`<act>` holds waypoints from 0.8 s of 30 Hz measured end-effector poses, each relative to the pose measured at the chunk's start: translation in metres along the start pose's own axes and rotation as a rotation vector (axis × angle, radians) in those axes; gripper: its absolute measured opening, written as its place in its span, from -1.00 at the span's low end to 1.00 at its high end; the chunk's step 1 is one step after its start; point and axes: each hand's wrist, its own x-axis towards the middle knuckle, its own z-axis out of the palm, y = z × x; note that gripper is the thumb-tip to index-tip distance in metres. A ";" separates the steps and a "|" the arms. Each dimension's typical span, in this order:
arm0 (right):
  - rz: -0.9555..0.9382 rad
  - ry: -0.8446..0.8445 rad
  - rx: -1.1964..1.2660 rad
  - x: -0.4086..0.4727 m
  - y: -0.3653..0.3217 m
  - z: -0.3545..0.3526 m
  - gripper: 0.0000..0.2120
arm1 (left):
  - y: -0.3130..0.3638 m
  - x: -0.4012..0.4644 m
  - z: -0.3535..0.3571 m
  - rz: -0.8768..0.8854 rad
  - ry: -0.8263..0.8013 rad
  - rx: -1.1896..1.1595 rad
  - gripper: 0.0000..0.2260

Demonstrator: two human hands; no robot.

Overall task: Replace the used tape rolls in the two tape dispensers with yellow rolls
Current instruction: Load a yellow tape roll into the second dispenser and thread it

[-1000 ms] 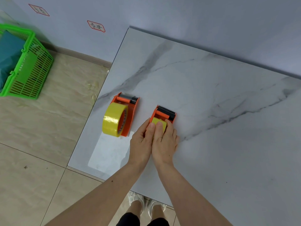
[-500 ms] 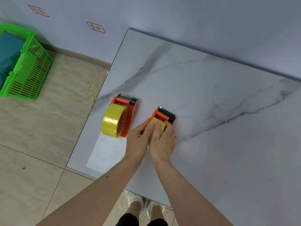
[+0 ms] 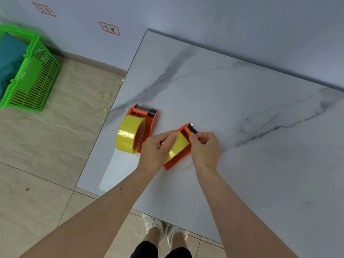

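I can't read either of the two red-bordered labels on the wall, one at the upper left corner of the frame and one just right of it; the handwritten characters are too blurred. At the left edge a green slatted basket stands on the floor tiles with something teal inside it.

On the marble table, near its left edge, the first orange dispenser lies with a full yellow roll seated in it. Just right of it, at frame centre, is the second orange dispenser, tilted, with its yellow roll showing between my hands. My left hand grips the roll side, fingers curled, thumb laid on the yellow tape. My right hand holds the dispenser near its toothed cutter end, fingers curled in; exactly what they pinch I cannot tell.
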 end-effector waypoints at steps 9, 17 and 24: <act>-0.797 -0.327 -0.827 0.036 -0.008 -0.024 -0.80 | 0.002 0.008 -0.007 0.047 -0.097 0.111 -0.80; -1.031 -0.276 -0.911 0.046 0.000 -0.012 -0.89 | -0.001 0.009 -0.012 0.066 -0.151 0.141 -0.59; -1.088 -0.267 -0.802 0.044 0.005 -0.009 -0.91 | 0.015 0.008 -0.003 0.006 -0.097 0.493 -0.61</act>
